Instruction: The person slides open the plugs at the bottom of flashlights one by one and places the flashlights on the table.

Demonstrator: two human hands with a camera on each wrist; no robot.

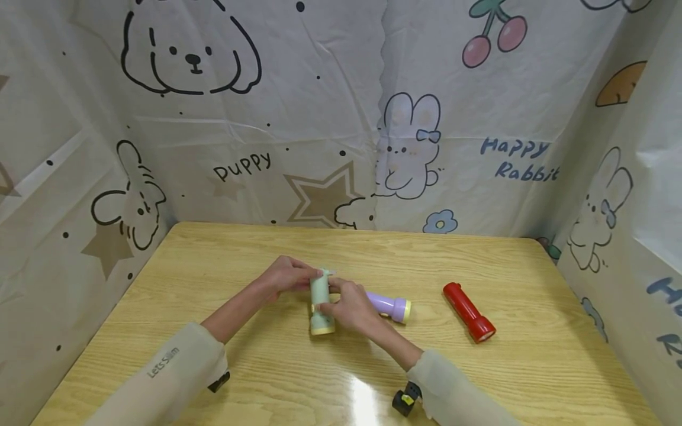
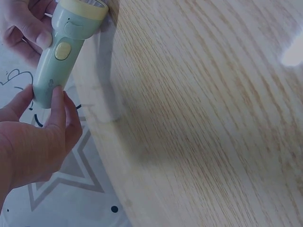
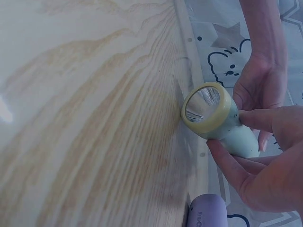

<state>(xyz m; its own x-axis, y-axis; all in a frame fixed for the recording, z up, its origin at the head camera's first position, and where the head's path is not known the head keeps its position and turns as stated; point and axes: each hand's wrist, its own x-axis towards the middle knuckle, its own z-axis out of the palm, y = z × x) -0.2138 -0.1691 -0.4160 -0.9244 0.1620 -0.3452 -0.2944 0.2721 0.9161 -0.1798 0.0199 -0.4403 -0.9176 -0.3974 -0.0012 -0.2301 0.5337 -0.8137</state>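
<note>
A pale green flashlight [image 1: 319, 290] with a yellow rim and yellow switch is held between both hands over the table, its lens end toward the person. My left hand [image 1: 286, 276] pinches the tail end between thumb and fingers, as the left wrist view also shows. Nearer the head, my right hand [image 3: 272, 156] grips the body with its thumb on one side and fingers on the other. The silvery reflector shows in the right wrist view. Just right of the green one, a purple flashlight [image 1: 393, 306] with a yellow rim lies on the table, partly hidden behind the right hand.
A red flashlight [image 1: 469, 312] lies farther right on the wooden table [image 1: 256, 378]. Printed cloth [image 1: 319, 118] with cartoon animals hangs behind the table and along both sides. Dark wrist devices [image 1: 406, 399] sit at the cuffs.
</note>
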